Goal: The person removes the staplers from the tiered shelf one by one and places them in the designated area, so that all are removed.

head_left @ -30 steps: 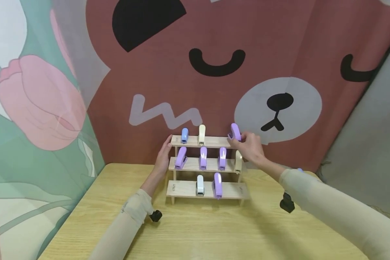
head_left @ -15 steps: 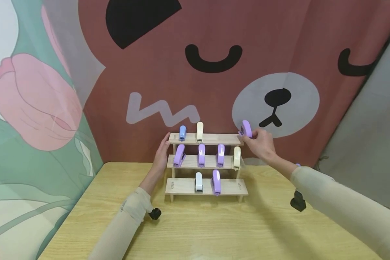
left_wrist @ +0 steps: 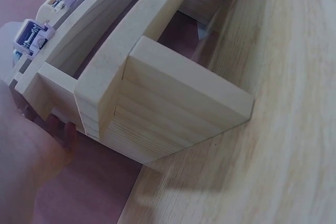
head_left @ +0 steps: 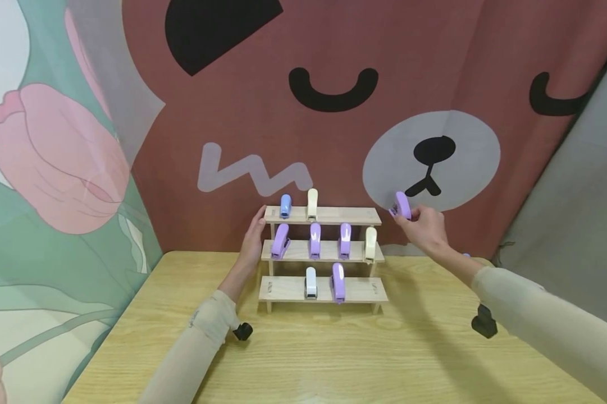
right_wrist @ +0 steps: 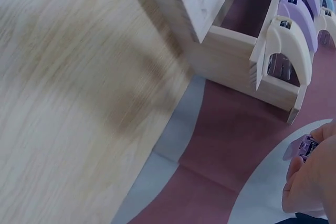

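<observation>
My right hand [head_left: 427, 229] pinches a purple stapler [head_left: 401, 206] in the air, just past the right end of a three-tier wooden display rack [head_left: 338, 214]. In the right wrist view, this held stapler [right_wrist: 306, 148] shows only in part between the fingers. My left hand [head_left: 251, 241] holds the rack's left end at the top tier. A finger curls in under the shelf in the left wrist view, and the other fingertips are hidden. The top tier bears a blue stapler [head_left: 285, 206] and a cream stapler [head_left: 312, 204].
Several purple staplers [head_left: 315, 241] and a cream stapler [head_left: 370, 244] stand on the middle tier. The bottom tier holds a white stapler [head_left: 310, 283] and a purple stapler [head_left: 338, 282]. Under the rack is a wood-grain table [head_left: 303, 348], with a bear-print curtain [head_left: 242, 123] behind it.
My right hand has lifted the purple stapler off the top tier's right end and carried it to the right, beyond the rack. The left hand has stayed at the rack's left end.
</observation>
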{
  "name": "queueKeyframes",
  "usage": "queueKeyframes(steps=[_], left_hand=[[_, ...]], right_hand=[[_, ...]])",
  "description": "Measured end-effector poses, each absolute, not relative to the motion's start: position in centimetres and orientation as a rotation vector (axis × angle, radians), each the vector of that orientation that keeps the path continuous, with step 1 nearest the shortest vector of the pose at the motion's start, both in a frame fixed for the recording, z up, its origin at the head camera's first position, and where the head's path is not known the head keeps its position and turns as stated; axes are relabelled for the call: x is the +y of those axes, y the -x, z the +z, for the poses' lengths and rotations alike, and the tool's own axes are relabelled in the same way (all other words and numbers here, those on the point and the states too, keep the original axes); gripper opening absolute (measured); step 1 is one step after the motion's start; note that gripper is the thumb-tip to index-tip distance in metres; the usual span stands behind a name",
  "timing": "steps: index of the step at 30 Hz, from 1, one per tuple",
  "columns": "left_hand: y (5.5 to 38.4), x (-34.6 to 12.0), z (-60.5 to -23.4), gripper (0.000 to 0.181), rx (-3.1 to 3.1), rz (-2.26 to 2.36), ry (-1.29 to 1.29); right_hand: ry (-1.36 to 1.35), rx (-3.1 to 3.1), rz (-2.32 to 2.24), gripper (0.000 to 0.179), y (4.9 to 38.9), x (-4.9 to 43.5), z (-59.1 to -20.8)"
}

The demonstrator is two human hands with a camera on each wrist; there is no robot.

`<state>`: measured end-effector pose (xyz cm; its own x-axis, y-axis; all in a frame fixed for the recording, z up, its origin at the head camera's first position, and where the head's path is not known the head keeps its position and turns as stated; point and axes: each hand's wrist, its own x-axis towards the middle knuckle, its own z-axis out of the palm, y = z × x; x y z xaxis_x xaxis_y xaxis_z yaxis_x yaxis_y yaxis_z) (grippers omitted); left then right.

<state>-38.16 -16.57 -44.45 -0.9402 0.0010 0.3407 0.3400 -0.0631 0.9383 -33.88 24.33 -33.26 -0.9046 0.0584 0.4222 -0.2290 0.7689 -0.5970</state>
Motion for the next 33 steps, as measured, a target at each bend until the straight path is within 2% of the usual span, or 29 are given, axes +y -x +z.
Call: queueKeyframes(steps=[23, 33], left_hand=[[38.1, -16.8, -44.3, 0.052, -1.974, -2.113, 0.393], [35.6, -16.3, -42.0, 0.053, -1.988, -2.101, 0.415]], right_hand=[[0.012, -2.566, 0.904, 0.041, 32.4, 30.0, -37.4], [0.023, -2.541, 0.889, 0.040, 31.7, 31.9, -40.3]])
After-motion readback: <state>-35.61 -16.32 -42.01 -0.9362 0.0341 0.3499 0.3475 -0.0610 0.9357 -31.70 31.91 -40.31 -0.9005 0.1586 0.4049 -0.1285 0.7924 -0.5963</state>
